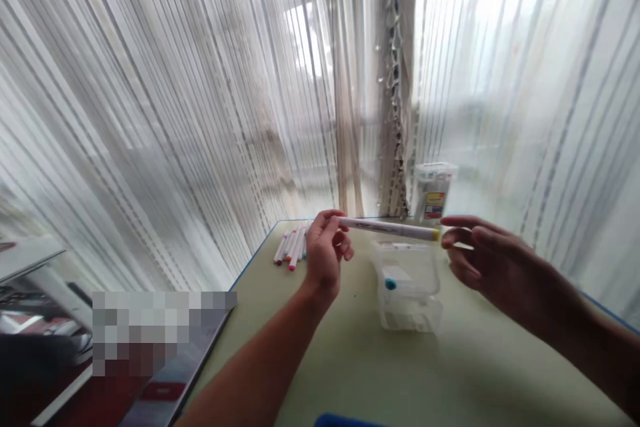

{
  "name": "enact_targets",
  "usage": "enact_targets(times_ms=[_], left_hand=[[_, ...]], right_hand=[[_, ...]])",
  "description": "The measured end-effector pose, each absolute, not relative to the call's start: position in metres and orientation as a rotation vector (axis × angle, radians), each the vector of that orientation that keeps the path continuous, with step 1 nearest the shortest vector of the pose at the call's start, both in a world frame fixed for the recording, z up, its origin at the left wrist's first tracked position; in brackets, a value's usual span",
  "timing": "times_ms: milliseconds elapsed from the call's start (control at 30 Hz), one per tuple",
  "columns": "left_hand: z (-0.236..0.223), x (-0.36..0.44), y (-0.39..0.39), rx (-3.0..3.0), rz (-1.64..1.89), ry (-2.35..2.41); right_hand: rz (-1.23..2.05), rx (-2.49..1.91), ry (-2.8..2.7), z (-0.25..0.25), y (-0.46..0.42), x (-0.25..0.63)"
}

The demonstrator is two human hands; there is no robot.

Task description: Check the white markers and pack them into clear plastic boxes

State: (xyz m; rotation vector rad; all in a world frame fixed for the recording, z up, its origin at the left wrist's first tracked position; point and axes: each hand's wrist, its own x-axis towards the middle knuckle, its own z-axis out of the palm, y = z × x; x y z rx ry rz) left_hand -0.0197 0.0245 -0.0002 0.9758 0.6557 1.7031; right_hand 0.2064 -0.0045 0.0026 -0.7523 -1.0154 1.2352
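A white marker (387,227) with a yellow end is pinched at its other end by my left hand (324,253). It points to the right, held nearly level above the table. Close to the yellow end is my right hand (477,250), its fingers apart and slightly bent, with no grip on the marker. Below the marker stands a clear plastic box (411,320) holding a marker with a teal end (391,284). Left of my left hand, several white markers (295,247) with coloured ends lie in a pile, partly hidden by that hand.
A clear container (434,193) with a coloured label stands at the table's back edge. The pale green table (345,360) has a blue rim. Sheer striped curtains (200,80) hang behind it. Part of a blue object (345,421) shows at the bottom edge.
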Motion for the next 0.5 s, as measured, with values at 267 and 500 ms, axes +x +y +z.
enact_targets(times_ms=[267,500], left_hand=[[0.0003,-0.0251,0.0322,0.728,1.677,0.649],[0.0042,-0.0243,0.0283,0.734,1.648,0.659]], right_hand=[[1.262,-0.712,-1.071,0.0028,0.0002,0.2060],[1.242,-0.718,-1.111,0.0013,-0.0022,0.2070]])
